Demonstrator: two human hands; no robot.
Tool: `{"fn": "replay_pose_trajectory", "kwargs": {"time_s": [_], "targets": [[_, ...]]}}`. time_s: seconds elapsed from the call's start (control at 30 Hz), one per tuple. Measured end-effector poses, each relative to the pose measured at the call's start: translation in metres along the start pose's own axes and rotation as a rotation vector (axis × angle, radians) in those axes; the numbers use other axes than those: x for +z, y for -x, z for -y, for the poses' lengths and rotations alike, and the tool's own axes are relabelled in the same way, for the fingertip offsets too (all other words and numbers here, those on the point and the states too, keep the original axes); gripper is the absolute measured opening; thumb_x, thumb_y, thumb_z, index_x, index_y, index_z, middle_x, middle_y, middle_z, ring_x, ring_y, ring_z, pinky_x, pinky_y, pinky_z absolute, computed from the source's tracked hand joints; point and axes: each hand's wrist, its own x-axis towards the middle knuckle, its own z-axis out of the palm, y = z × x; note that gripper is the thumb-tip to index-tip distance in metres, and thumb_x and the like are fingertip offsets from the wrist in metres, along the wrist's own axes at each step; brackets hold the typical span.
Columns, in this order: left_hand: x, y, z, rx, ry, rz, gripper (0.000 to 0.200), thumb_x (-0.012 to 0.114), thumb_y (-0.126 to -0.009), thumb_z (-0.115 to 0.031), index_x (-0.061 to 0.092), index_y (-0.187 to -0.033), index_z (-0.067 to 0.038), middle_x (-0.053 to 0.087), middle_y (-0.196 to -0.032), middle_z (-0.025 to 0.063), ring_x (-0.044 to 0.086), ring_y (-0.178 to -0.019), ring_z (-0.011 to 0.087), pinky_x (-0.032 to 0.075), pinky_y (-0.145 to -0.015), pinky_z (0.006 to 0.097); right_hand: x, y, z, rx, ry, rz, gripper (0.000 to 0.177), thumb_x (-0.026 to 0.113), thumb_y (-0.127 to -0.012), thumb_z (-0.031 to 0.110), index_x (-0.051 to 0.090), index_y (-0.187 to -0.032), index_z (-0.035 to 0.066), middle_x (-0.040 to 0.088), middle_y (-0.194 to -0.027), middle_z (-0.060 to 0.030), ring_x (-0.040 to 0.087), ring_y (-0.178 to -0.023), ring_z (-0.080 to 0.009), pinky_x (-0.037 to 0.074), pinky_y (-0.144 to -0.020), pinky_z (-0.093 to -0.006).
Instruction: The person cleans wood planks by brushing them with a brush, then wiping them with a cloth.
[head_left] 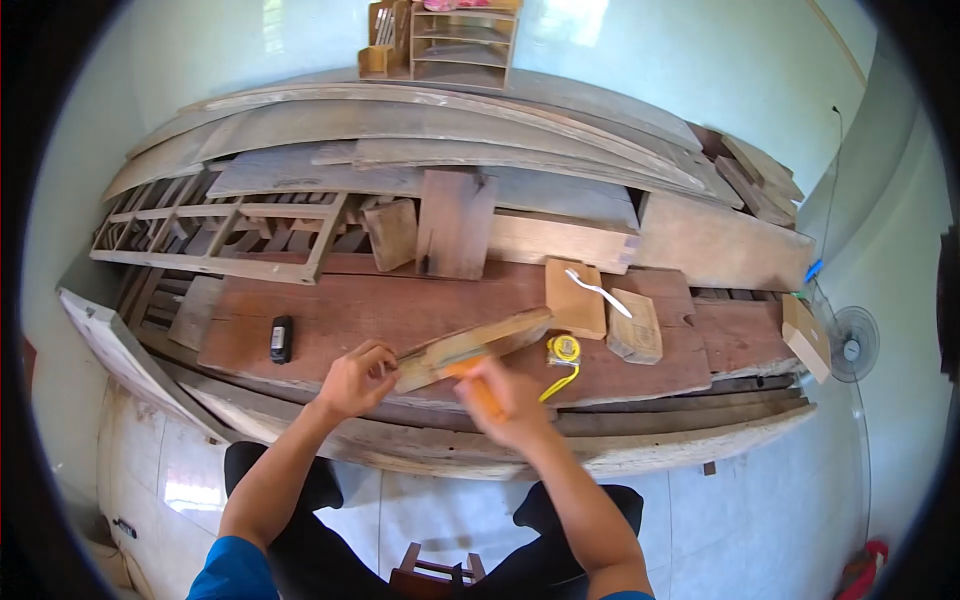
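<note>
A narrow wooden piece [520, 326] lies slantwise on the reddish-brown plank [330, 300] in front of me. At its near left end is my left hand [358, 380], with curled fingers and fingertips against the wood. My right hand [508, 405] is wrapped around an orange tool [484, 394], whose tip is over the piece's near part; motion blur hides its exact kind. Just right of the wood sits a yellow tape measure [563, 350], its yellow strap trailing toward me. A small black device [281, 340] stands left of my left hand.
Behind the tape measure lie a flat wood block [574, 300] with a white brush-like item [598, 292] and another block [634, 328]. Stacked boards [430, 120], a slatted wooden frame [215, 262] and a small shelf [462, 50] are farther back. A fan [853, 345] stands at right.
</note>
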Motion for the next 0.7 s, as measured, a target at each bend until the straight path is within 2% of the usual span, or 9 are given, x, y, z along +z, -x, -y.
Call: {"fn": "replay_pose_trajectory", "kwargs": {"time_s": [0.07, 0.13, 0.27, 0.33, 0.43, 0.47, 0.53, 0.6, 0.7], "targets": [[0.0, 0.001, -0.003, -0.032, 0.011, 0.007, 0.02, 0.078, -0.091, -0.015, 0.068, -0.103, -0.003, 0.071, -0.113, 0.0125, 0.073, -0.082, 0.0288, 0.06, -0.074, 0.0376, -0.019, -0.009, -0.026, 0.008, 0.289, -0.236, 0.024, 0.069, -0.103, 0.033, 0.06, -0.109, 0.012, 0.073, -0.081, -0.0162, 0.075, -0.074, -0.0383, 0.057, -0.063, -0.0477], [0.004, 0.004, -0.004, -0.024, -0.007, -0.009, 0.02, 0.078, -0.091, -0.015, 0.068, -0.103, -0.003, 0.071, -0.111, 0.0126, 0.073, -0.082, 0.0288, 0.06, -0.074, 0.0378, -0.025, -0.01, -0.033, 0.153, 0.175, -0.228, 0.025, 0.068, -0.104, 0.033, 0.06, -0.112, 0.01, 0.073, -0.085, -0.0167, 0.075, -0.081, -0.0385, 0.058, -0.066, -0.0504], [0.008, 0.003, -0.004, -0.029, 0.026, -0.041, 0.02, 0.079, -0.09, -0.014, 0.067, -0.103, -0.004, 0.07, -0.109, 0.0129, 0.073, -0.081, 0.0292, 0.06, -0.073, 0.0383, 0.02, 0.009, 0.001, -0.077, 0.009, -0.074, 0.026, 0.071, -0.101, 0.033, 0.062, -0.113, 0.012, 0.074, -0.092, -0.0151, 0.075, -0.082, -0.0389, 0.058, -0.069, -0.048], [0.009, 0.008, 0.007, -0.006, 0.007, -0.065, 0.019, 0.078, -0.09, -0.012, 0.067, -0.103, -0.005, 0.069, -0.107, 0.0132, 0.072, -0.079, 0.0286, 0.059, -0.071, 0.0376, 0.016, 0.009, 0.022, -0.161, 0.052, 0.104, 0.023, 0.071, -0.101, 0.03, 0.061, -0.11, 0.011, 0.074, -0.091, -0.0158, 0.073, -0.081, -0.0406, 0.058, -0.068, -0.0487], [0.017, 0.005, 0.016, 0.077, -0.001, -0.092, 0.017, 0.077, -0.09, -0.008, 0.067, -0.103, -0.005, 0.068, -0.107, 0.0138, 0.071, -0.075, 0.0263, 0.058, -0.069, 0.0366, -0.017, -0.005, -0.004, 0.065, 0.193, -0.087, 0.023, 0.07, -0.101, 0.03, 0.059, -0.107, 0.011, 0.074, -0.09, -0.0159, 0.073, -0.081, -0.0415, 0.057, -0.066, -0.0489], [0.014, 0.005, 0.007, 0.07, -0.001, -0.073, 0.018, 0.076, -0.09, -0.007, 0.066, -0.104, -0.004, 0.068, -0.107, 0.014, 0.07, -0.074, 0.0252, 0.057, -0.068, 0.0362, -0.023, -0.007, -0.021, 0.092, 0.26, -0.248, 0.025, 0.069, -0.102, 0.033, 0.059, -0.108, 0.011, 0.074, -0.091, -0.016, 0.073, -0.081, -0.0422, 0.057, -0.065, -0.0487], [0.015, 0.006, 0.001, 0.037, 0.036, -0.067, 0.019, 0.075, -0.089, -0.007, 0.065, -0.105, -0.003, 0.067, -0.109, 0.0144, 0.07, -0.073, 0.0243, 0.056, -0.068, 0.0357, -0.02, -0.003, -0.028, 0.133, 0.298, -0.313, 0.022, 0.069, -0.103, 0.032, 0.061, -0.106, 0.012, 0.073, -0.086, -0.0159, 0.073, -0.08, -0.0415, 0.057, -0.065, -0.0467], [0.018, 0.008, 0.005, -0.013, 0.114, -0.077, 0.021, 0.076, -0.089, -0.006, 0.064, -0.106, -0.003, 0.067, -0.111, 0.0148, 0.069, -0.073, 0.0245, 0.056, -0.068, 0.0357, 0.009, 0.005, -0.002, 0.008, 0.13, -0.289, 0.021, 0.069, -0.103, 0.031, 0.061, -0.107, 0.012, 0.074, -0.09, -0.0158, 0.073, -0.08, -0.0409, 0.057, -0.066, -0.0466], [0.026, 0.009, 0.007, -0.002, 0.078, -0.108, 0.02, 0.075, -0.09, -0.006, 0.063, -0.106, -0.002, 0.066, -0.115, 0.0146, 0.069, -0.073, 0.0254, 0.056, -0.069, 0.0354, 0.033, 0.015, 0.027, -0.125, 0.1, 0.027, 0.022, 0.071, -0.102, 0.03, 0.062, -0.109, 0.011, 0.074, -0.09, -0.0153, 0.075, -0.078, -0.0369, 0.057, -0.066, -0.0443]]}}
